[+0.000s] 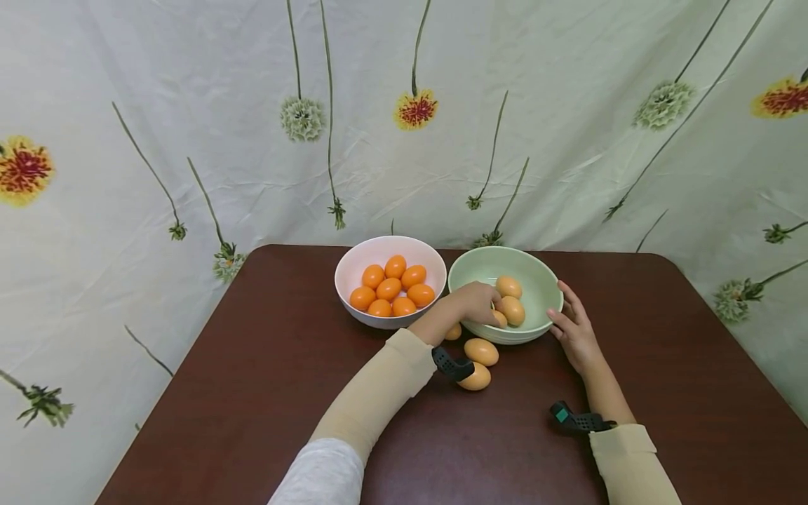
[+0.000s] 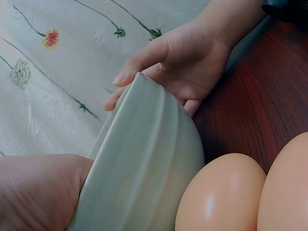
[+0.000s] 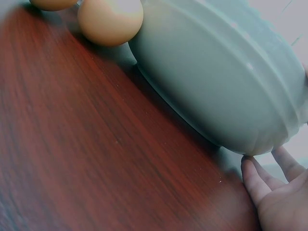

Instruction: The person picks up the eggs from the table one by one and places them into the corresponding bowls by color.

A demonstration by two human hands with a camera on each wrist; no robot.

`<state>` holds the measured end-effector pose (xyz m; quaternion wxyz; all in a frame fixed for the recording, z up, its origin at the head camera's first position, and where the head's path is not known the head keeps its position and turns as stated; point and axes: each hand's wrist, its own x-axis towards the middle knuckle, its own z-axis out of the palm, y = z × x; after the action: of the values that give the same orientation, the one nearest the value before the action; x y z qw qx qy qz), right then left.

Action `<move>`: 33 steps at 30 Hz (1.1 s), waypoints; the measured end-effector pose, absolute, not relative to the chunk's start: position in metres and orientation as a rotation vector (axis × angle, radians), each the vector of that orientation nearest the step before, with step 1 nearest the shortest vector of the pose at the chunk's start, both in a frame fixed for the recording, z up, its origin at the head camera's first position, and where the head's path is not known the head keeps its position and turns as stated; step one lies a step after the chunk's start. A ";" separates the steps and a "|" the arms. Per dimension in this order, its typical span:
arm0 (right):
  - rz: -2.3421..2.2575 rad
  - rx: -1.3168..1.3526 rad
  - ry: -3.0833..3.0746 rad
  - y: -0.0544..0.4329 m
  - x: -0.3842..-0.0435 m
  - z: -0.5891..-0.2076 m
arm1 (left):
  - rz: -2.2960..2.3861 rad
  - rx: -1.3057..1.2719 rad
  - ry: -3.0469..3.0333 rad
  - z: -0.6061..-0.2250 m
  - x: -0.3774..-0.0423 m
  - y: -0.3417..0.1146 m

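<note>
A pale green bowl (image 1: 546,298) stands at the back of the table with several brown eggs (image 1: 508,286) in it. My left hand (image 1: 475,303) reaches over its near left rim, fingers curled at a brown egg (image 1: 513,311); part of the grip is hidden. In the left wrist view, the bowl wall (image 2: 144,159) hides those fingers. My right hand (image 1: 576,333) holds the bowl's right side, thumb at the rim and fingers outside. In the right wrist view its fingers (image 3: 257,180) touch the bowl's outer wall. Loose eggs (image 1: 482,351) lie in front of the bowl.
Left of the green bowl, nearly touching it, stands a white-pink bowl (image 1: 346,277) holding several orange eggs (image 1: 388,289). Both stand on a dark reddish-brown table (image 1: 271,365). Behind it hangs a flowered cloth (image 1: 252,105). One loose egg (image 1: 453,332) lies between the bowls, partly under my left wrist.
</note>
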<state>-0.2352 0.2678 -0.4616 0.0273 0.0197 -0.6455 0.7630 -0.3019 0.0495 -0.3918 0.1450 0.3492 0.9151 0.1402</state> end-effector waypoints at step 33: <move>2.354 0.076 -1.995 0.268 -0.236 -0.462 | 1.090 1.065 2.708 -0.412 -0.298 0.037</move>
<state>-0.2356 0.2681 -0.4621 0.0274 0.0245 -0.6460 0.7624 -0.2983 0.0373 -0.4121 0.0173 0.3426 0.8714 0.3509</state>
